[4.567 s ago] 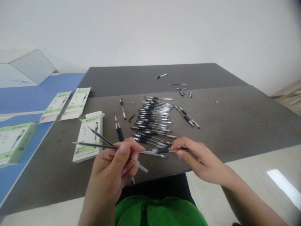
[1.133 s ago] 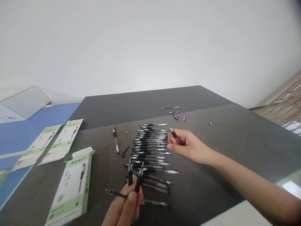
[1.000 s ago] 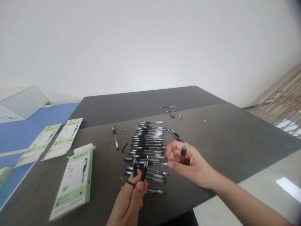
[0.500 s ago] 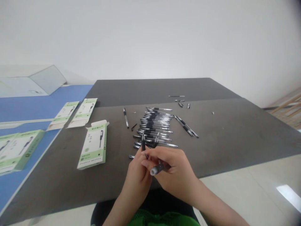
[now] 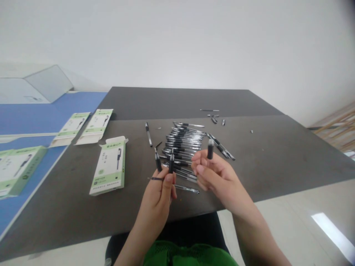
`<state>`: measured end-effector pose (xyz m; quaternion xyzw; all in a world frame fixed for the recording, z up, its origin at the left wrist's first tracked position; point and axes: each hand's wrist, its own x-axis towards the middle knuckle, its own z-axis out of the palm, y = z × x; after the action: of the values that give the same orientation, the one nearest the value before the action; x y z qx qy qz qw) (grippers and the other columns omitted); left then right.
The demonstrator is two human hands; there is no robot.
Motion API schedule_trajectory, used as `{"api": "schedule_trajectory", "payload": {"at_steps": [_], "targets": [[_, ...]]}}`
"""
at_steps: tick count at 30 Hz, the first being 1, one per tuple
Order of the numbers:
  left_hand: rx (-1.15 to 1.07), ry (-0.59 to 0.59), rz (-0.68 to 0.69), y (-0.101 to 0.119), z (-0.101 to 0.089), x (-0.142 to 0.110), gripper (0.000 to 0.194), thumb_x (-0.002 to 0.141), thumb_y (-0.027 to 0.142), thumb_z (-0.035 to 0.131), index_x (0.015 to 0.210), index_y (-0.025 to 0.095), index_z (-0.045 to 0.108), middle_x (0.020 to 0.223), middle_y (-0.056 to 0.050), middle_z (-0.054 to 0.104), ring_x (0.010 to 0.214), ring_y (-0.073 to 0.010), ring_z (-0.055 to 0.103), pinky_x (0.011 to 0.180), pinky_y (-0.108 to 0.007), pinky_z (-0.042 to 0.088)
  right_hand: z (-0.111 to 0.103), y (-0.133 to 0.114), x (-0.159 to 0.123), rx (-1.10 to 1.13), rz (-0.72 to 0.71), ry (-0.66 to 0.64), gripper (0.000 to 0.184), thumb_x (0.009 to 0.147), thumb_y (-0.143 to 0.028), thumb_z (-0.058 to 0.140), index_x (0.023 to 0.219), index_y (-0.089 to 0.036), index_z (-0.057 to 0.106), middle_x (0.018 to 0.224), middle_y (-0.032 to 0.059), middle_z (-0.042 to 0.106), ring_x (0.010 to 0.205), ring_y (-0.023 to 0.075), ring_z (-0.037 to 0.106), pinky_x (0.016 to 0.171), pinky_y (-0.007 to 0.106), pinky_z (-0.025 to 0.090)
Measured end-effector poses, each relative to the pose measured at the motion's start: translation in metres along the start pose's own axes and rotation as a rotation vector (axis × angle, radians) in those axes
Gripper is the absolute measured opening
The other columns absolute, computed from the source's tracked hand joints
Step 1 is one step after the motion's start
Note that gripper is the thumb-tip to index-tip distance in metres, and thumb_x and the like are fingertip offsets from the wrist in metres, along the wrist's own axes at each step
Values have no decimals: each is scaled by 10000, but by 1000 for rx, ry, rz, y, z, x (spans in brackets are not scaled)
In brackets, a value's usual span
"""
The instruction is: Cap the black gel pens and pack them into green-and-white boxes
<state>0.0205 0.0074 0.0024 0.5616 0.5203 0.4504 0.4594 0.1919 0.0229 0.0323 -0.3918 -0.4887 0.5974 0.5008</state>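
Observation:
My left hand (image 5: 156, 194) is closed round two uncapped black pens, a left pen (image 5: 158, 162) and a right pen (image 5: 171, 162), their tips pointing up and away. A thin dark strip (image 5: 156, 178) crosses its fingers. To the right, apart from it, my right hand (image 5: 217, 173) grips a black cylindrical piece (image 5: 210, 150) with a greyish translucent end standing up. The fingers hide its lower part, so I cannot tell its full length. Behind both hands lies a row of black-and-clear gel pens (image 5: 184, 142), partly covered by them.
An upright-printed pen box (image 5: 109, 166) with its flap open lies left of the pens. Flat pen boxes (image 5: 95, 125) and a thicker box (image 5: 23, 170) are farther left. A single pen (image 5: 148, 134), two pens (image 5: 221, 146) and small pen parts (image 5: 214, 120) surround the row.
My hands have separated: the right has moved right and up, away from the left, carrying the black piece. My left hand has shifted slightly left, and its two pens now show clearly.

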Motion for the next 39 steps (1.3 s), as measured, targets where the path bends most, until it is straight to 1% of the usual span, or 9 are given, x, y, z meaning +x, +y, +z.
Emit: {"api": "schedule_trajectory", "payload": {"at_steps": [3,8,11,15,20,24,28,32,39], "targets": [[-51,57,28,8,-6,2,410,1014,552,485,796,213,560,615,36,490,538,-138,455,514,-255,359,-8,0,-8,-274,-27,-24,109,929,-313,678,954,-214,641,753,-17,537,576,94,409,513,241,333],[89,43,95,13,-5,3,334,1019,430,511,771,226,602,623,3,521,747,-213,609,690,-289,479,1,0,-19,-431,-101,6,151,950,-334,677,1057,-248,741,687,-20,532,505,94,352,442,247,267],[128,-24,210,7,-1,2,264,1023,327,477,884,209,669,885,-68,679,936,-245,661,847,-340,514,17,1,-13,-537,-272,-46,255,921,-258,715,1172,-265,754,811,5,630,562,98,455,479,237,353],[119,-59,315,-5,-1,0,251,1019,243,445,1041,201,692,1082,-101,708,1048,-268,663,906,-378,514,33,6,0,-614,-545,-59,273,889,-32,588,1008,-185,781,871,30,633,717,109,591,639,222,488],[82,-77,323,-11,-1,1,226,1054,335,468,1041,226,665,1090,-82,663,1051,-254,628,922,-378,492,33,2,0,-509,-700,98,235,912,-10,555,1009,-152,716,1001,70,642,873,122,644,766,224,537],[38,-99,292,-19,7,4,212,1047,396,507,1027,233,642,958,-40,575,843,-183,587,720,-285,471,27,-13,-5,-301,-741,271,166,984,-97,569,990,-220,679,983,43,684,938,151,668,820,280,551],[-108,-121,225,-26,14,6,264,1066,435,463,1032,228,624,735,29,506,597,-113,479,571,-227,413,9,-28,-10,-76,-803,395,87,1032,-231,576,1025,-255,659,873,21,711,775,148,695,664,275,548],[-389,-60,133,-23,15,7,293,1034,484,519,935,222,606,693,54,467,516,-85,407,481,-195,375,-14,-26,-16,-133,-668,387,26,981,-253,675,969,-239,693,719,-22,691,624,105,629,550,213,468],[-383,-51,187,-7,11,10,177,861,377,807,936,219,777,670,49,468,501,-55,425,436,-162,312,-10,19,-23,-137,-123,19,235,829,-344,823,718,-168,714,612,5,690,545,111,586,533,225,431]]}}
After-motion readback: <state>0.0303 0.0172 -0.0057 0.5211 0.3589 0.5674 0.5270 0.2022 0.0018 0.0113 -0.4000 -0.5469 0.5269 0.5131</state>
